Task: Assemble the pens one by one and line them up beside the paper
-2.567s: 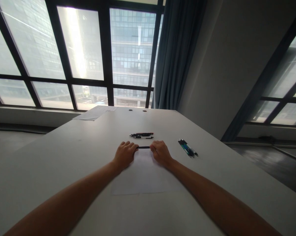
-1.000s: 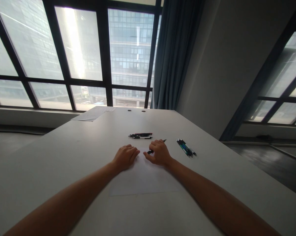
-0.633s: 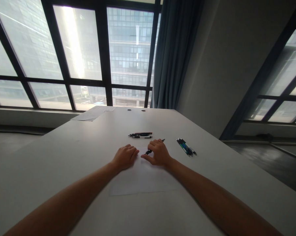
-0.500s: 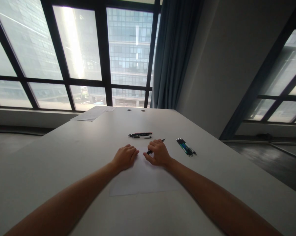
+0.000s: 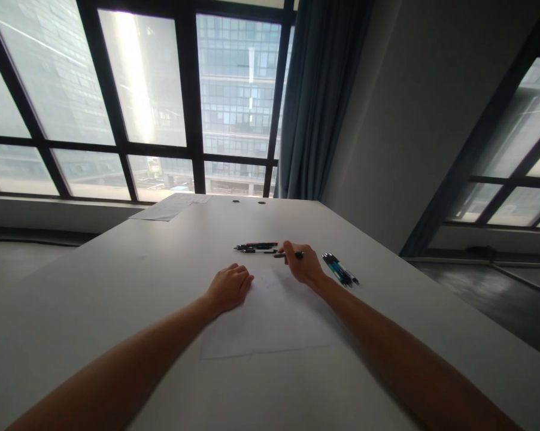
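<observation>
right hand: I am seeing my right hand (image 5: 303, 266) pinching a dark pen (image 5: 289, 255) between thumb and fingers, out past the far edge of the sheet (image 5: 270, 314)

pen axis: the pen is lying nearly level and crosswise to me, running 9 to 3 o'clock, with one end poking out of the hand toward 9 and a short stub showing at 3; I cannot tell which end carries the tip

pen versus row: the 9 o'clock end is sitting just beside the near end of the pen row (image 5: 256, 247), which is also lying 9 to 3 on the table (image 5: 117, 281); I cannot tell whether the two are touching

row from hands: the row is lying at about 11 o'clock from my right hand and at 1 o'clock from my left, and the right hand is clearly the nearer one

left hand: my left hand (image 5: 228, 287) is resting palm down with fingers loosely curled on the far left corner of the sheet, gripping nothing

bundle: a bundle of blue-green pens (image 5: 340, 270) is lying at 3 o'clock of my right hand, near the wrist but apart from it, its long axis slanting from 10 to 4 o'clock

far end: a second paper (image 5: 169, 207) is lying well away at 11 o'clock, near the window (image 5: 148, 90), with a curtain (image 5: 319, 102) hanging at 1 o'clock
</observation>
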Demonstrator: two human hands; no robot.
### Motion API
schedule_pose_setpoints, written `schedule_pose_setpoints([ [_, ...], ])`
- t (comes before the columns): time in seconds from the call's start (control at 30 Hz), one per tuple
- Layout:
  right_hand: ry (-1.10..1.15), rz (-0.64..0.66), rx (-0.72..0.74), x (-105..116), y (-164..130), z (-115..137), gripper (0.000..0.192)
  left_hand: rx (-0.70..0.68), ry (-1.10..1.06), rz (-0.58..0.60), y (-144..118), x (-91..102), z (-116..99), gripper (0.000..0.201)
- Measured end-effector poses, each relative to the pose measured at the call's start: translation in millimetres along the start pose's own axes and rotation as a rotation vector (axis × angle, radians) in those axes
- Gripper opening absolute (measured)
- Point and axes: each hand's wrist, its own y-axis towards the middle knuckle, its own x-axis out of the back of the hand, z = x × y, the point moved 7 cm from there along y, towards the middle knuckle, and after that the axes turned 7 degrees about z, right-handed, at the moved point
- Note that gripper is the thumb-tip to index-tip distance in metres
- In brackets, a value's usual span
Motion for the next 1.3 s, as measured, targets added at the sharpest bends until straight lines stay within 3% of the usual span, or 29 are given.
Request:
schedule_pose_setpoints([
  [0.1, 0.324, 0.105, -0.149, -18.0, 1.3, -17.5, 0.048, 0.000, 0.002, 0.001, -0.2, -0.4, 0.2, 0.034],
  [0.23, 0.383, 0.149, -0.270, -39.2, -0.5, -41.1, 0.029, -0.003, 0.002, -0.008, -0.3, 0.1, 0.3, 0.033],
  [0.37, 0.546, 0.286, -0.367, -59.7, -5.5, -63.9, 0.024, -0.001, -0.003, 0.001, 0.3, -0.7, 0.5, 0.034],
  [0.5, 0.418, 0.255, -0.401, -55.6, -8.4, -74.7, 0.015, 0.020, 0.000, 0.028, 0.9, -2.7, 1.3, 0.035],
  [0.7, 0.220, 0.190, -0.420, -46.9, -8.7, -67.0, 0.015, 0.026, -0.003, 0.043, 1.0, -3.1, 1.2, 0.034],
  [1.17, 0.211, 0.223, -0.435, -50.1, -7.8, -67.6, 0.017, 0.021, -0.003, 0.035, 0.9, -3.3, 2.9, 0.034],
  [1.3, 0.152, 0.109, -0.349, -43.0, -6.5, -66.6, 0.016, 0.006, -0.003, 0.018, 0.5, -3.4, 3.5, 0.034],
])
